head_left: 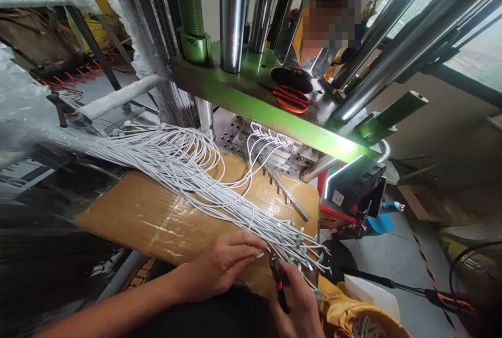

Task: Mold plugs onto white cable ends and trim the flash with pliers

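Observation:
My left hand (pixel 235 257) is closed in a pinch, with a small white piece (pixel 259 255) at its fingertips. Wrapped in my right hand (pixel 296 296) is a pair of nippers (pixel 278 279) with red and black handles. Their jaws point up, just right of the left fingertips and apart from them. Behind both hands, a thick bundle of white cables (pixel 219 196) runs from the left across a brown cardboard sheet (pixel 145 212). The cable ends with small green and white tips (pixel 300 238) fan out beyond my right hand.
A green press plate (pixel 251 105) carries red-handled scissors (pixel 291 100). Below it, several cables end in white molded pieces (pixel 269 136) at a metal mold. A metal bar (pixel 290 196) lies on the cardboard. A yellow sack (pixel 349 314) stands lower right. Another person is behind the press.

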Action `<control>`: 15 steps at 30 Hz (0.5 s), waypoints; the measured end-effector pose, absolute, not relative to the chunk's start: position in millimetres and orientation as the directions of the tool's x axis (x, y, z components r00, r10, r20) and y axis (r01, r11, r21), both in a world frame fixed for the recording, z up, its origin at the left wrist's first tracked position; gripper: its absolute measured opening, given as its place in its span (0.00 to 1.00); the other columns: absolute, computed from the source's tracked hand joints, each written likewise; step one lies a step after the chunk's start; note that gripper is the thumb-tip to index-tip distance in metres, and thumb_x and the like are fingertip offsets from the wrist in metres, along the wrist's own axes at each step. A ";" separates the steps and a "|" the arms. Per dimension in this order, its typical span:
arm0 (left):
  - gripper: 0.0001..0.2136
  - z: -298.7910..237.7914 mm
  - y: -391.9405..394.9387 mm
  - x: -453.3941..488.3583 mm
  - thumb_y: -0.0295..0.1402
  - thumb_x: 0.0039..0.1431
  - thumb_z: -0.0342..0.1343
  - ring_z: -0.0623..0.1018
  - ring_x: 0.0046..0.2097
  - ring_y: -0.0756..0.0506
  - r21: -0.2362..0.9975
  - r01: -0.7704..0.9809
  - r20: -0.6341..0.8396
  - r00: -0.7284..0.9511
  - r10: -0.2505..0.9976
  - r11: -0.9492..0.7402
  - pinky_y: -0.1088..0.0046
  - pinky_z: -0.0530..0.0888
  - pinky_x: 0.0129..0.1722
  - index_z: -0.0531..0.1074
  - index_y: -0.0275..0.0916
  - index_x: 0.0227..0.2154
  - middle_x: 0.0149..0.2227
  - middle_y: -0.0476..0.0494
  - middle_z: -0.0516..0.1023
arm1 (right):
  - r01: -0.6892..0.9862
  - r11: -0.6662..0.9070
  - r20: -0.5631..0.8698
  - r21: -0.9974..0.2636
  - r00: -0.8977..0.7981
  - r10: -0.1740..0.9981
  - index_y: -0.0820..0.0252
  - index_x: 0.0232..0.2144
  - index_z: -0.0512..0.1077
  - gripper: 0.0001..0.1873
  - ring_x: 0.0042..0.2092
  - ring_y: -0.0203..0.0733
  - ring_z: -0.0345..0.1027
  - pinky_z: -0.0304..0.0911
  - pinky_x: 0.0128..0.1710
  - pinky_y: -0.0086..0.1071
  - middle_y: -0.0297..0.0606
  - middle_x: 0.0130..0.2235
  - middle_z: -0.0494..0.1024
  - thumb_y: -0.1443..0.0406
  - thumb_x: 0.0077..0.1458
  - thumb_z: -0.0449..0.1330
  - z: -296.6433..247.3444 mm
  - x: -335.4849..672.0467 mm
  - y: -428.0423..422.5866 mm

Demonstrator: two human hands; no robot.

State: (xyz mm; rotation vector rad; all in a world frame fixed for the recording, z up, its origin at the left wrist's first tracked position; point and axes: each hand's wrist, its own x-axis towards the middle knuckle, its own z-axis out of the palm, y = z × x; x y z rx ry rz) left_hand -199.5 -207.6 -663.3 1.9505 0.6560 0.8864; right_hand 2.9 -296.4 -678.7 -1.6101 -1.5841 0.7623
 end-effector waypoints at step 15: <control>0.11 -661.3 -210.3 -188.8 0.26 0.66 0.47 0.75 0.49 0.48 0.966 0.096 0.113 0.677 0.728 -0.239 0.74 0.69 0.52 0.74 0.39 0.43 0.46 0.44 0.77 | 0.845 0.286 0.358 -0.452 -0.122 0.926 0.60 0.56 0.65 0.23 0.33 0.46 0.72 0.68 0.32 0.38 0.43 0.34 0.76 0.70 0.57 0.55 -705.4 12.3 -307.1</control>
